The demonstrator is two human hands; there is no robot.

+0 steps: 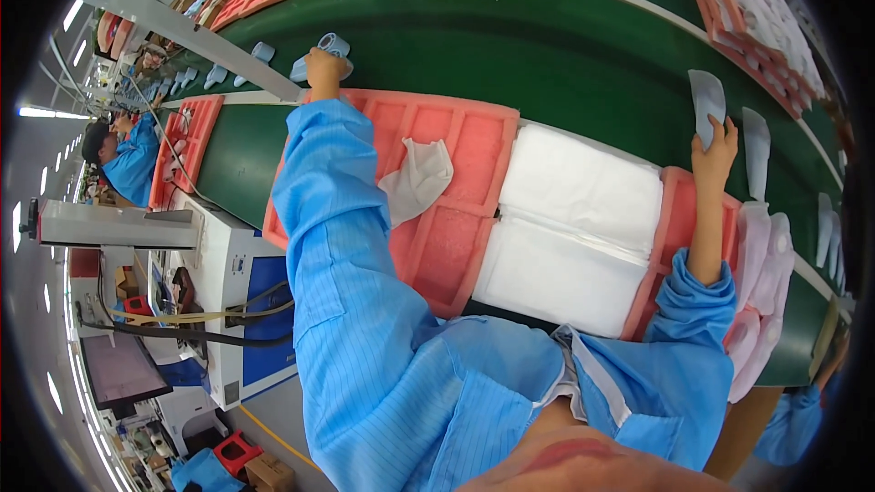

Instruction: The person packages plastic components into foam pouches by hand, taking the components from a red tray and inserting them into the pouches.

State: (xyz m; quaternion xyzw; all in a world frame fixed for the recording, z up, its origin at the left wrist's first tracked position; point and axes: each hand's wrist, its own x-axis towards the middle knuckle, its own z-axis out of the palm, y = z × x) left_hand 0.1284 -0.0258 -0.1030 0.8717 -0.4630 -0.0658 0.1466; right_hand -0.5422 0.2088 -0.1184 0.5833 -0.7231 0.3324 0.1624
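Left hand [325,71] outstretched, right hand [715,153] well apart

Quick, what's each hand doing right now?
Left hand: closed on a light blue part with a ring-shaped end.
Right hand: closed on the lower end of a pale blue curved piece.

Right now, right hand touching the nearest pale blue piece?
Touching: the head view shows the right hand gripping the pale blue piece by its near end.
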